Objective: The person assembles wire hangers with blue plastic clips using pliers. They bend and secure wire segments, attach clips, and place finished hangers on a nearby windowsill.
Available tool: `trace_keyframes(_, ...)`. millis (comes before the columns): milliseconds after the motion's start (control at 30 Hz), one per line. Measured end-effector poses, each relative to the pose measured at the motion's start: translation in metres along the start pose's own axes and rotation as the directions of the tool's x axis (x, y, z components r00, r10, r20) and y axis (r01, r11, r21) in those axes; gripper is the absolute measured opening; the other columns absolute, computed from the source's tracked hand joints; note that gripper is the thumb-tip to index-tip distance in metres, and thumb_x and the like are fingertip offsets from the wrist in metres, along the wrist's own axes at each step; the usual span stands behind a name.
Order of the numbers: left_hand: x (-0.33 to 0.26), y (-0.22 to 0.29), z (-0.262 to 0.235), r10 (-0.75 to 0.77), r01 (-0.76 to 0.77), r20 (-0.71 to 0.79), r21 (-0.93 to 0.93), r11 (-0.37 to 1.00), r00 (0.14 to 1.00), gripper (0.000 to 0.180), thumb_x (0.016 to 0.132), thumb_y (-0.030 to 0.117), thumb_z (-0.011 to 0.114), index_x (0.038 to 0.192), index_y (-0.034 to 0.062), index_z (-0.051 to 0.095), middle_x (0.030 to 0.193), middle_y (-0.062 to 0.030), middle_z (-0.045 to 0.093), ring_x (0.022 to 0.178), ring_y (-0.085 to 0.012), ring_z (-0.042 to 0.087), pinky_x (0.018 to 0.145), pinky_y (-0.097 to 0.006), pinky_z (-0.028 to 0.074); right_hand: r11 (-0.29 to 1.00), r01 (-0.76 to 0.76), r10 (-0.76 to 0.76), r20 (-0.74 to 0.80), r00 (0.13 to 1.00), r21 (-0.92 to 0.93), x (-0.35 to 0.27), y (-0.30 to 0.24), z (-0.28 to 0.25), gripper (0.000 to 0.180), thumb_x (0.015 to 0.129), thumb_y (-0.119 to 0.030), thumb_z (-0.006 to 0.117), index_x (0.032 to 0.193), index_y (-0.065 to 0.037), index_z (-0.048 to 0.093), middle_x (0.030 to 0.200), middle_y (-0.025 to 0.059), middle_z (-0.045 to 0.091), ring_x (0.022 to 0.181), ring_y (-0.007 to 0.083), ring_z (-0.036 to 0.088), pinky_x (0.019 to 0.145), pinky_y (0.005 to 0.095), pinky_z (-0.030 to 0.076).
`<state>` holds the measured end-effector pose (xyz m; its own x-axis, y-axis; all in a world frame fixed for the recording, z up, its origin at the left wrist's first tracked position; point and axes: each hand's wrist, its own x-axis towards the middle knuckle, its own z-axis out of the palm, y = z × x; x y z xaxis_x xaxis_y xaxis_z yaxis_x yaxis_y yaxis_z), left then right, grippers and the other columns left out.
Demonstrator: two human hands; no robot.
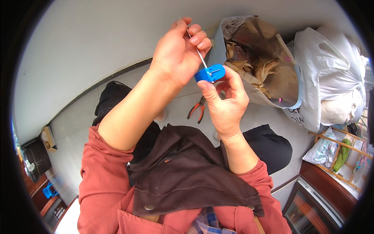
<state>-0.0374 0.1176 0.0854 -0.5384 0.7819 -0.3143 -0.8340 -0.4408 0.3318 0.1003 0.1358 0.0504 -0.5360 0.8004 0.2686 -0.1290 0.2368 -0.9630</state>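
We look steeply down from the wearer's head through one wide fisheye, left hand (pixel 171 54) and right hand (pixel 230 95) near, tiled floor (pixel 80 132) beyond.

pliers (pixel 201 103) lie on the floor (pixel 179 117), below and left of the right hand (pixel 230 95). to that hand's right, husks (pixel 267 70) sit in a bag (pixel 286 80), with a plastic bag (pixel 323 66) farther right. the wall (pixel 89 46) stands left of the left hand (pixel 179 52).
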Motion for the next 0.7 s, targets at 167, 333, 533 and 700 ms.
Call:
trace_keyframes(167,-0.01,-0.008,0.006,0.191,-0.342,0.312,0.557,0.757,0.931,0.021,0.092,0.023,0.05,0.099,0.0036,0.053,0.093,-0.0059,0.054,0.087,-0.0174,0.053,0.08,-0.031,0.045,0.986,0.161,-0.164,-0.162,0.973,-0.035,0.016,-0.015,-0.032,0.032,0.074,-0.011,0.072,0.101,-0.002,0.056,0.081,0.0011,0.061,0.062,0.0082,0.052,0.052,0.02,0.041)
trace_keyframes(333,-0.025,0.008,-0.003,-0.069,-0.161,0.306,0.665,0.73,0.95,0.017,0.088,0.021,0.056,0.095,0.005,0.055,0.089,-0.0067,0.057,0.08,-0.0168,0.056,0.073,-0.031,0.046,0.864,0.368,-0.309,0.217,0.926,-0.343,0.04,-0.035,-0.092,0.033,0.072,-0.007,0.07,0.101,0.0,0.056,0.086,0.0084,0.061,0.069,0.015,0.055,0.056,0.0236,0.042)
trace_keyframes(533,-0.017,0.027,0.002,-0.224,-0.133,0.169,0.977,0.169,0.96,0.016,0.082,0.018,0.064,0.086,0.0037,0.062,0.074,-0.0018,0.06,0.067,-0.0084,0.052,0.059,-0.021,0.041,0.915,0.28,-0.186,0.311,0.932,-0.292,0.037,-0.015,-0.104,0.036,0.073,-0.006,0.07,0.105,0.002,0.054,0.094,0.0102,0.061,0.083,0.014,0.059,0.066,0.0224,0.047)
trace_keyframes(700,-0.021,0.015,-0.002,-0.135,-0.197,0.203,0.979,0.057,0.97,0.014,0.081,0.015,0.065,0.085,0.0014,0.063,0.071,0.0034,0.057,0.062,-0.0049,0.045,0.057,-0.019,0.036,0.961,0.217,-0.183,0.193,0.964,-0.17,0.037,-0.015,-0.099,0.05,0.061,-0.017,0.08,0.104,-0.003,0.058,0.086,0.0055,0.06,0.065,0.012,0.05,0.052,0.0226,0.04)
